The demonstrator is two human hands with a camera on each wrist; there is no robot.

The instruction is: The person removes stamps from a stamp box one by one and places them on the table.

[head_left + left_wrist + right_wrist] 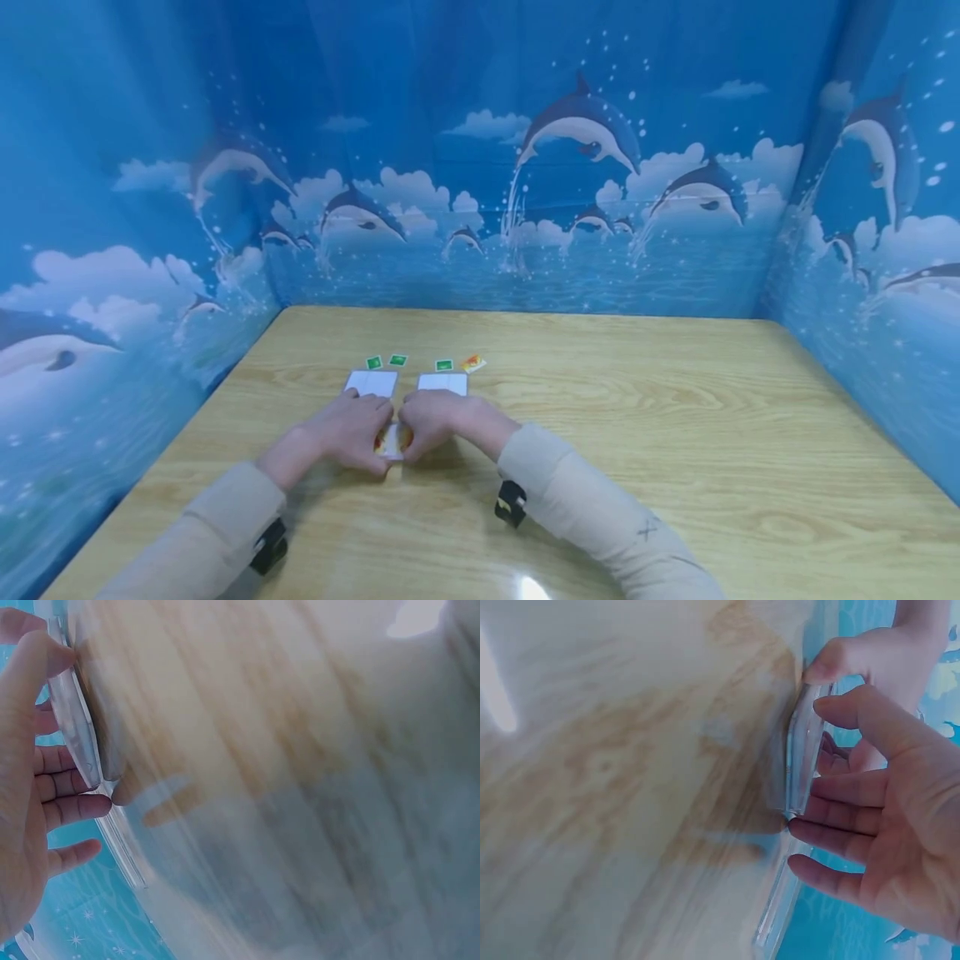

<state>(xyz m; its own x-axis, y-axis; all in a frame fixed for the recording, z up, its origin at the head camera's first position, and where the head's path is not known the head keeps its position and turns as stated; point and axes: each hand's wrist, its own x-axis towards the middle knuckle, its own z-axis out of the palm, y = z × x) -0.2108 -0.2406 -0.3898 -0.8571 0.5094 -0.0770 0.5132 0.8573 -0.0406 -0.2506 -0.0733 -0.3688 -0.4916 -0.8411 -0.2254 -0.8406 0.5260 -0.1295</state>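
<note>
A flat, clear-edged case (392, 442) with an orange-and-yellow picture lies between the two hands low over the table. My left hand (351, 429) grips its left side. Opposite, my right hand (438, 419) holds the right side. In the right wrist view the clear case (801, 750) shows edge-on, thumbs at its near edge and fingertips at the far one. The left wrist view also has the case (79, 720) edge-on between thumb and fingers. Much of its face is covered by the hands.
Beyond the hands lie two white rectangular panels, a left panel (372, 382) and a right panel (444, 382). Behind them are several small green cards (398, 360) and an orange-and-yellow picture piece (473, 363). Dolphin-print curtains (480, 275) border the wooden table (637, 433).
</note>
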